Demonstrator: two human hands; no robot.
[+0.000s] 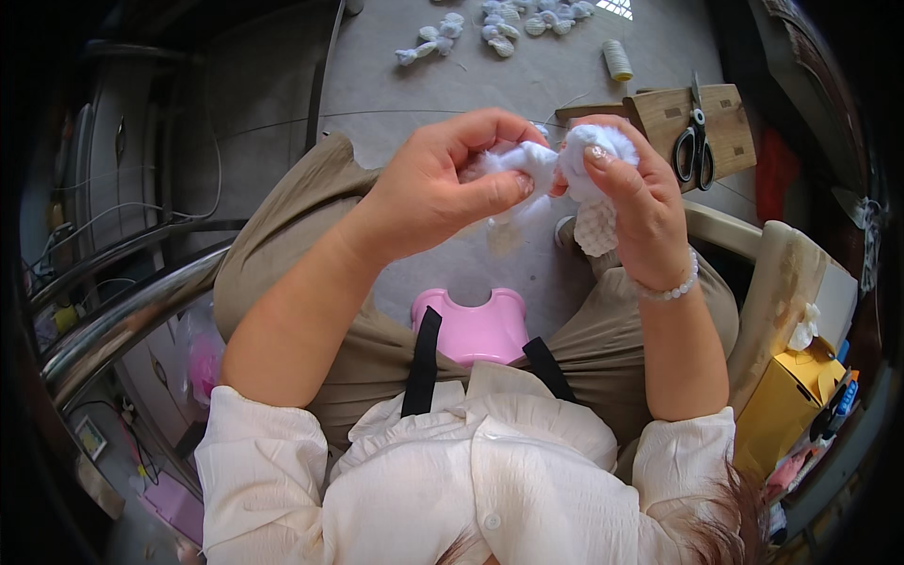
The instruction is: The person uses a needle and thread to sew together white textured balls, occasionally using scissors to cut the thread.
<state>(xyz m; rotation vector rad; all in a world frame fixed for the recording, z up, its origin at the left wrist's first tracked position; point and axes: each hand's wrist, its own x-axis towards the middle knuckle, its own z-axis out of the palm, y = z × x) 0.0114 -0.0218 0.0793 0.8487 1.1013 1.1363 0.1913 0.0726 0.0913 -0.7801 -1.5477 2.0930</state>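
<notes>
Between my two hands is a white crocheted plush piece (540,164) of fluffy yarn. My left hand (452,176) pinches one fluffy part of it between thumb and fingers. With thumb on top, my right hand (635,183) grips a rounded fluffy part of the piece. A knitted flap (597,227) with a bumpy texture hangs below that hand. The fingers partly cover the piece, so how its parts join cannot be told. A thin thread runs up from behind it toward the floor.
Several white crocheted pieces (441,35) lie on the tiled floor ahead, near a thread spool (617,60). Black-handled scissors (696,141) rest on a wooden stool (727,127). A pink plastic stool (487,325) stands between my legs. A yellow box (784,402) is at right, a metal rail (141,318) at left.
</notes>
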